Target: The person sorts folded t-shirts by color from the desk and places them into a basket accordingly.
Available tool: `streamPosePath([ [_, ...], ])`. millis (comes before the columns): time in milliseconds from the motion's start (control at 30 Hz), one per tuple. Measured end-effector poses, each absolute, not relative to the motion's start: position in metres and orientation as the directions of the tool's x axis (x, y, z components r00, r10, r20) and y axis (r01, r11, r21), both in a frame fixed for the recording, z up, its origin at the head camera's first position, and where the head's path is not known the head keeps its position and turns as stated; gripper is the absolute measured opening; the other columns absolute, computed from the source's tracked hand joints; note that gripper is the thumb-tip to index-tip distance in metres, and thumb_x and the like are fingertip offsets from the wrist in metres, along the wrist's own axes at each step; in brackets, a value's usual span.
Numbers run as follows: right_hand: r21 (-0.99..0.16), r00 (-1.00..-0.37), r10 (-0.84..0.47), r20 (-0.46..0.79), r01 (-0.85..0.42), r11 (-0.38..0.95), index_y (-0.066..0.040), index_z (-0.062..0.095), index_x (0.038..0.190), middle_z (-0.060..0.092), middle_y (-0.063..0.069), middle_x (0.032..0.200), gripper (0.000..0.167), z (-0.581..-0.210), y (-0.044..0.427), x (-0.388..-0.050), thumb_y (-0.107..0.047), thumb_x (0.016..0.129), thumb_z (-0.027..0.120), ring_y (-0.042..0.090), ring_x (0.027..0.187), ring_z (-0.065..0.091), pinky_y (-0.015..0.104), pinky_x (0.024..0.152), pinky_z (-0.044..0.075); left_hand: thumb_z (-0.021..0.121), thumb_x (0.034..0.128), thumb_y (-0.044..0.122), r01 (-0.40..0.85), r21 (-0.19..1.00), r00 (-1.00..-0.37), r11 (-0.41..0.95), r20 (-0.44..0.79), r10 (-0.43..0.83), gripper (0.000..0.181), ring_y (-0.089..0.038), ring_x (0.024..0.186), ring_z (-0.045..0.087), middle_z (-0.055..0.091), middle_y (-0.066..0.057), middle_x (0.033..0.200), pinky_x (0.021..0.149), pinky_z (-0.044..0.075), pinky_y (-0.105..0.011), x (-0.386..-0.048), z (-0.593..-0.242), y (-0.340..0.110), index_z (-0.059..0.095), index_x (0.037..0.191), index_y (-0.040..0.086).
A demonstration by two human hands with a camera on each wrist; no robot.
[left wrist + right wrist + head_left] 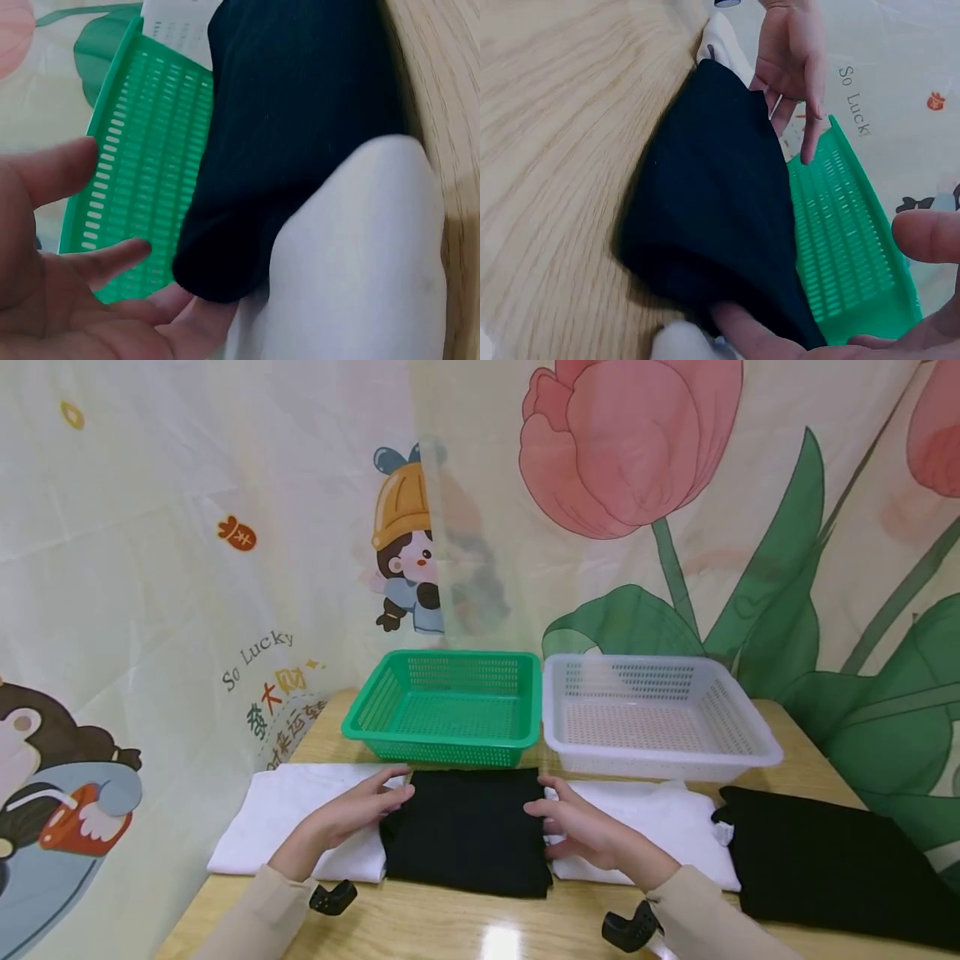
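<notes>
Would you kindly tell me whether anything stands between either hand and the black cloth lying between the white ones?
Nothing visible does: the left hand and right hand are at opposite sides of that black cloth, each touching its edge.

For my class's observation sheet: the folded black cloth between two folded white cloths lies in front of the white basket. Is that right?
Not quite: the head view shows the folded black cloth in front of the green plastic basket. The rest holds.

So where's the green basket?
In the head view, the green basket stands just left of the white basket, behind the leftmost black cloth.
</notes>
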State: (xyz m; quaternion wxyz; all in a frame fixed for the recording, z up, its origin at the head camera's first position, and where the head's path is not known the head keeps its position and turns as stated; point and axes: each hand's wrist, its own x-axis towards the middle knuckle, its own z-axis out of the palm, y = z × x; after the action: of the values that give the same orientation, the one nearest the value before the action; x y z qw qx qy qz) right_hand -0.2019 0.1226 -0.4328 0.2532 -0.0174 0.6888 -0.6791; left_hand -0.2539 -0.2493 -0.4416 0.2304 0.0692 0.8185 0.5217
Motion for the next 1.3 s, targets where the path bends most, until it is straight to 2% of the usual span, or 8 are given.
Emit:
streamPosePath([
  [267, -0.936, -0.842, -0.434, -0.319, 0.352, 0.004, -0.007, 0.002, 0.167, 0.051, 0.037, 0.145, 0.091, -0.450, 0.111, -0.209, -0.018, 0.102, 0.065, 0.043, 0.124, 0.066, 0.057, 0.106, 0.053, 0.065, 0.1076, 0.034, -0.104, 0.875, -0.845, 0.473, -0.329, 0.421, 0.074, -0.041, 0.142, 0.046, 0.048, -0.025, 0.150, 0.116, 0.036, -0.066, -0.248, -0.444, -0.246, 0.027, 0.168, 0.013],
  [367, -0.944, -0.855, -0.423, -0.300, 0.331, 0.001, -0.006, 0.004, 0.167, 0.045, 0.035, 0.152, 0.091, -0.455, 0.107, -0.210, -0.012, 0.101, 0.065, 0.042, 0.124, 0.066, 0.059, 0.108, 0.050, 0.068, 0.1061, 0.031, -0.087, 0.887, -0.830, 0.454, -0.317, 0.459, 0.077, -0.036, 0.136, 0.050, 0.048, -0.025, 0.147, 0.114, 0.040, -0.061, -0.250, -0.442, -0.244, 0.026, 0.168, 0.013],
  [533, -0.963, -0.905, -0.329, -0.270, 0.262, 0.071, -0.004, 0.017, 0.167, 0.010, 0.035, 0.170, 0.089, -0.457, 0.102, -0.211, -0.007, 0.095, 0.070, 0.053, 0.152, 0.031, 0.071, 0.118, 0.032, 0.068, 0.1057, 0.021, -0.084, 0.926, -0.784, 0.369, -0.290, 0.549, 0.077, -0.030, 0.126, 0.062, 0.056, -0.022, 0.145, 0.109, 0.048, -0.046, -0.253, -0.448, -0.241, 0.025, 0.168, 0.010],
  [600, -0.965, -0.918, -0.300, -0.260, 0.238, 0.110, -0.005, 0.021, 0.166, 0.006, 0.035, 0.171, 0.089, -0.457, 0.100, -0.210, -0.007, 0.094, 0.072, 0.054, 0.154, 0.024, 0.074, 0.117, 0.030, 0.069, 0.1052, 0.018, -0.073, 0.934, -0.775, 0.350, -0.274, 0.570, 0.075, -0.028, 0.128, 0.061, 0.056, -0.021, 0.147, 0.108, 0.049, -0.041, -0.252, -0.451, -0.240, 0.027, 0.167, 0.009],
  [800, -0.960, -0.913, -0.305, -0.272, 0.234, 0.155, -0.008, 0.020, 0.167, 0.030, 0.034, 0.161, 0.089, -0.460, 0.098, -0.210, -0.007, 0.095, 0.074, 0.049, 0.132, 0.055, 0.075, 0.100, 0.047, 0.073, 0.1020, 0.015, -0.036, 0.936, -0.789, 0.350, -0.242, 0.565, 0.076, -0.041, 0.146, 0.046, 0.045, -0.019, 0.159, 0.112, 0.046, -0.048, -0.248, -0.458, -0.237, 0.032, 0.166, 0.016],
  [900, -0.962, -0.916, -0.305, -0.259, 0.216, 0.167, -0.008, 0.022, 0.166, 0.035, 0.034, 0.157, 0.088, -0.464, 0.098, -0.211, -0.005, 0.095, 0.073, 0.047, 0.129, 0.057, 0.071, 0.099, 0.050, 0.074, 0.1003, 0.012, -0.054, 0.946, -0.781, 0.320, -0.239, 0.577, 0.082, -0.047, 0.153, 0.034, 0.036, -0.020, 0.166, 0.113, 0.046, -0.051, -0.247, -0.457, -0.237, 0.029, 0.168, 0.020],
  [1133, -0.972, -0.953, -0.248, -0.173, 0.124, 0.199, -0.009, 0.034, 0.163, 0.033, 0.030, 0.163, 0.081, -0.468, 0.101, -0.210, 0.000, 0.092, 0.073, 0.050, 0.146, 0.039, 0.066, 0.116, 0.037, 0.072, 0.0997, 0.003, -0.086, 0.970, -0.765, 0.227, -0.210, 0.608, 0.083, -0.034, 0.133, 0.059, 0.034, -0.025, 0.164, 0.098, 0.058, -0.042, -0.246, -0.454, -0.236, 0.026, 0.168, 0.017],
  [1300, -0.985, -0.945, -0.290, -0.149, 0.115, 0.131, -0.012, 0.033, 0.165, 0.036, 0.027, 0.163, 0.081, -0.453, 0.106, -0.203, 0.000, 0.095, 0.071, 0.048, 0.144, 0.045, 0.062, 0.113, 0.043, 0.071, 0.1010, 0.005, -0.060, 0.975, -0.776, 0.214, -0.181, 0.605, 0.079, -0.031, 0.131, 0.060, 0.035, -0.024, 0.162, 0.099, 0.057, -0.042, -0.245, -0.438, -0.240, 0.028, 0.166, 0.018],
])
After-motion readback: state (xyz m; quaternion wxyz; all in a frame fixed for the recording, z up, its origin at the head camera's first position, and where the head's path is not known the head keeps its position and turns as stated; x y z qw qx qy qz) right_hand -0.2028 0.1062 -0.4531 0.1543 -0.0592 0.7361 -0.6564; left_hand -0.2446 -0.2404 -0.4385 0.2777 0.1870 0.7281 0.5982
